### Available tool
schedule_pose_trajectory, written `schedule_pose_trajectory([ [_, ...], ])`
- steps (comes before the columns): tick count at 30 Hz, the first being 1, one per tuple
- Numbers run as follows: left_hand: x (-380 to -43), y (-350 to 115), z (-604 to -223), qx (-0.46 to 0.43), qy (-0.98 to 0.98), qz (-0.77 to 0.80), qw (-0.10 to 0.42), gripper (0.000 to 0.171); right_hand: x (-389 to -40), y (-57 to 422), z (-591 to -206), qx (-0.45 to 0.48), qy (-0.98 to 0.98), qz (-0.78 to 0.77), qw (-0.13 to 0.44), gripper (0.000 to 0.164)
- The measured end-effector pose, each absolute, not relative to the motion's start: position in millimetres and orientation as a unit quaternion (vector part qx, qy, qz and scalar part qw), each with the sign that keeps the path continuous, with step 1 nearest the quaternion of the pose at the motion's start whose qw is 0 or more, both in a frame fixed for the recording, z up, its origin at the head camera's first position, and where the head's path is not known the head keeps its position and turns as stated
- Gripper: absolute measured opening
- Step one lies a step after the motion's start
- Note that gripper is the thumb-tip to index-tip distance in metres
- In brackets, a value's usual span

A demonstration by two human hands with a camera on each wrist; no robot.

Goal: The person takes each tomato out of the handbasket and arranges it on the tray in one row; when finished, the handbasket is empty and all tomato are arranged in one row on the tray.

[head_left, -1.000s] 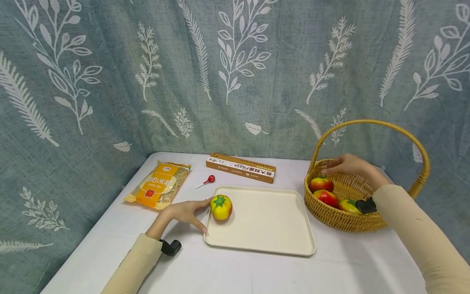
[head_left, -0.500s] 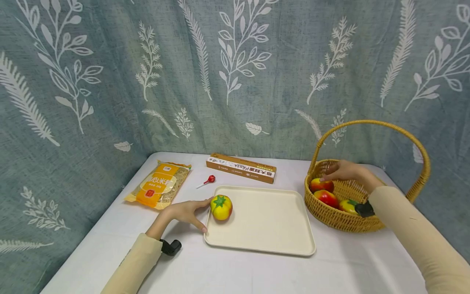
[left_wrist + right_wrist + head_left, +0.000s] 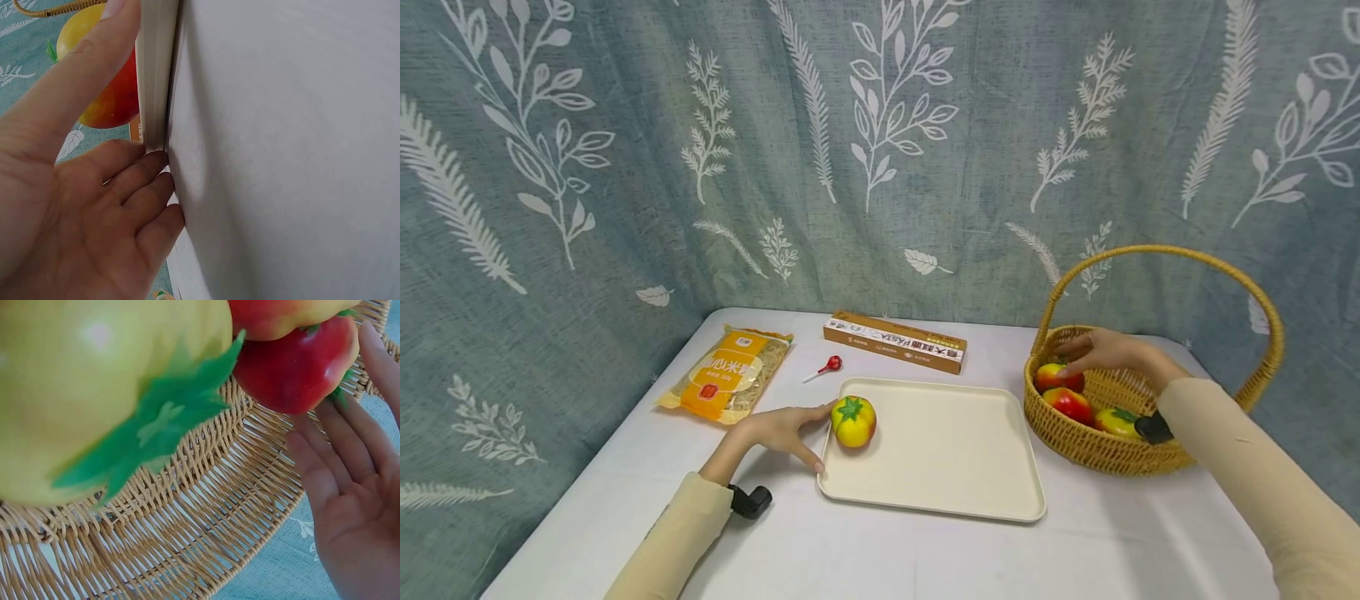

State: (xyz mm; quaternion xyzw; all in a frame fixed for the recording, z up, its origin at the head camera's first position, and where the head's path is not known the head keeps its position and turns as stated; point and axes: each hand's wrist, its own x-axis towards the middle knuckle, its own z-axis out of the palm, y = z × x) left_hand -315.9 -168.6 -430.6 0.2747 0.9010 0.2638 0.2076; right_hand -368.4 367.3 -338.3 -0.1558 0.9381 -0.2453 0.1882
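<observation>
A wicker basket point(image 3: 1097, 457) at the right holds several red-and-yellow tomatoes with green leafy tops. My right hand point(image 3: 1108, 350) reaches under the basket's handle and grips the farthest tomato point(image 3: 1056, 380). In the right wrist view, thumb and fingers stand on either side of this red tomato point(image 3: 294, 372); a nearer yellow tomato point(image 3: 112, 381) fills the upper left. At the left edge of the cream tray point(image 3: 947, 450), my left hand point(image 3: 781, 433) rests with thumb and fingers spread along the rim. One yellow tomato point(image 3: 853, 423) sits on the tray beside those fingers.
Behind the tray lie a lollipop point(image 3: 832, 364) and a long brown pasta box point(image 3: 895, 342). An orange-and-clear bag of noodles point(image 3: 730, 375) lies at the back left of the white-covered table point(image 3: 925, 554). A patterned curtain point(image 3: 865, 167) hangs behind.
My right hand has come down from above the basket's contents onto the farthest tomato, and its thumb and fingers have closed round it. The left hand and the tray keep their place.
</observation>
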Motion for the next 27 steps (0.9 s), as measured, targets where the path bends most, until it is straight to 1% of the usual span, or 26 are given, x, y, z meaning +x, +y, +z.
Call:
schedule_pose_trajectory([
  [8,-317.5,-168.0,-431.3,0.274,0.901,0.261,0.209,0.108,-369.9,364.0,-339.8,-0.162,0.939,-0.219,0.210,0.073],
  [15,-316.5,-167.9,-430.8,0.276,0.902,0.259,0.207,0.107,-374.1,366.5,-345.2,-0.174,0.935,-0.215,0.220,0.071],
  [22,-315.9,-167.8,-429.8,0.272,0.903,0.260,0.209,0.107,-374.8,366.5,-344.2,-0.153,0.938,-0.220,0.221,0.075],
  [27,-315.2,-167.9,-428.7,0.271,0.904,0.257,0.207,0.107,-372.0,365.5,-338.7,-0.144,0.940,-0.227,0.208,0.078],
])
